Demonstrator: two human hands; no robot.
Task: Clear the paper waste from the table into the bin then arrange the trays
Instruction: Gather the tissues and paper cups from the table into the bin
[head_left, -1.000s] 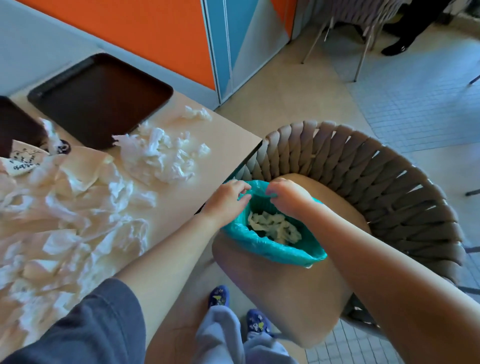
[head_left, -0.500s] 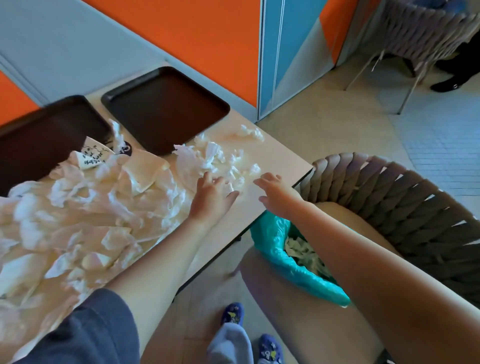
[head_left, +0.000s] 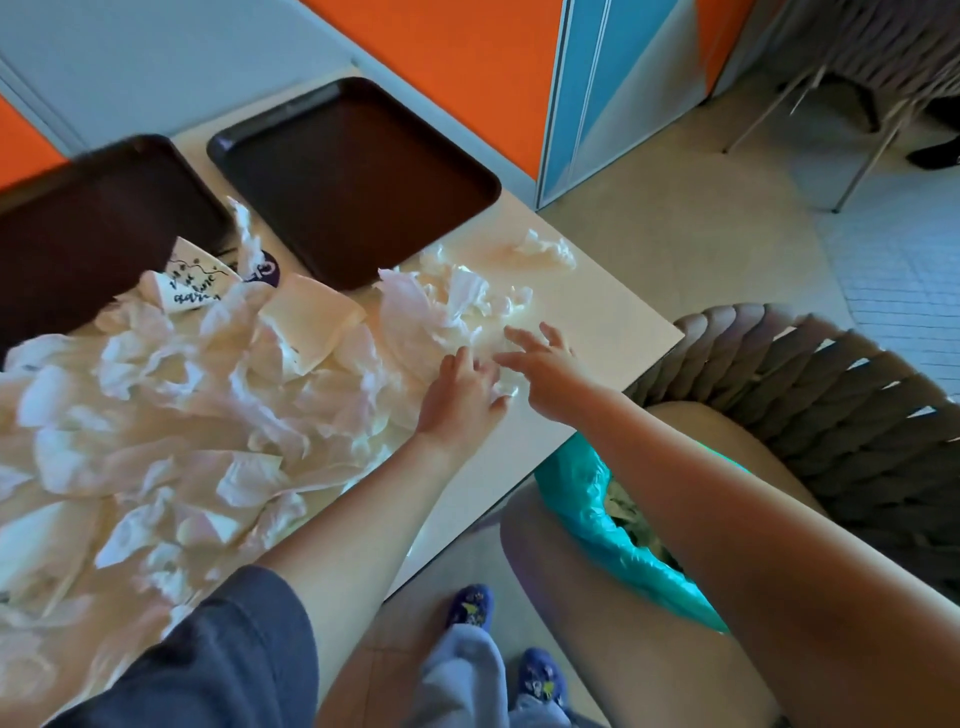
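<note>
White crumpled paper waste (head_left: 171, 426) covers most of the beige table (head_left: 613, 312). A smaller heap of tissues (head_left: 457, 301) lies near the table's right end, and one scrap (head_left: 545, 247) lies apart behind it. My left hand (head_left: 460, 395) rests flat, fingers spread, on the edge of that heap. My right hand (head_left: 540, 364) reaches over the table with fingers extended, touching the same paper. The bin with a teal liner (head_left: 602, 504) stands on a chair below the table edge, partly hidden by my right arm. Two dark brown trays (head_left: 358, 176) (head_left: 88, 223) lie at the back.
A printed paper cup (head_left: 192, 283) lies among the waste near the trays. A woven grey chair back (head_left: 831, 395) curves around the bin at the right. The orange and blue wall stands behind the table. My feet (head_left: 470, 605) are on the floor below.
Both hands left the bin's rim and moved up and left onto the table. They now reach into the tissue heap, further forward than half a second ago.
</note>
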